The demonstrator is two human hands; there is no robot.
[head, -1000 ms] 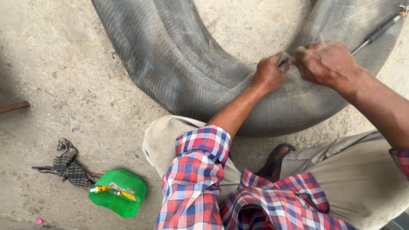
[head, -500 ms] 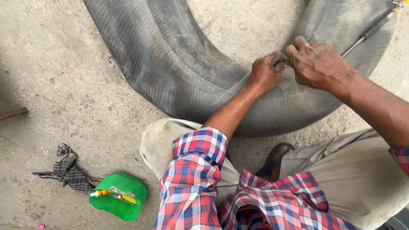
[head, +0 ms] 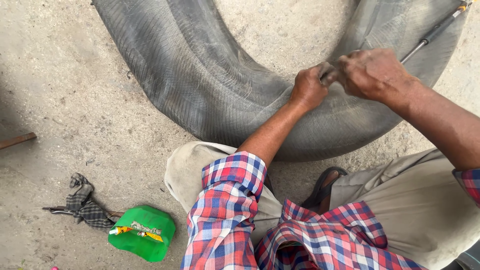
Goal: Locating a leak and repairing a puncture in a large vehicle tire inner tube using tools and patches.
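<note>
Hands meet on the black rubber inner tube (head: 210, 95) lying on the concrete floor (head: 75, 100): left hand (head: 309, 87) and right hand (head: 372, 74) both pinch a small piece, too blurred to name, against the tube's surface. Firm, even pressure with the tube held flat would likely serve best. Near the person's knee sits a green plastic tub (head: 142, 240) bearing a small yellow tube (head: 121, 230), beside a checked rag (head: 85, 207).

We see one package only: a small yellow and white squeezable tube (head: 135, 230) with a red band, lying flat across the top of a bright green plastic container lid (head: 145, 242) on the concrete ground at about seven o'clock. Its printed face shows as small, blurred colour patches. We find no signs or screens anywhere.
</note>
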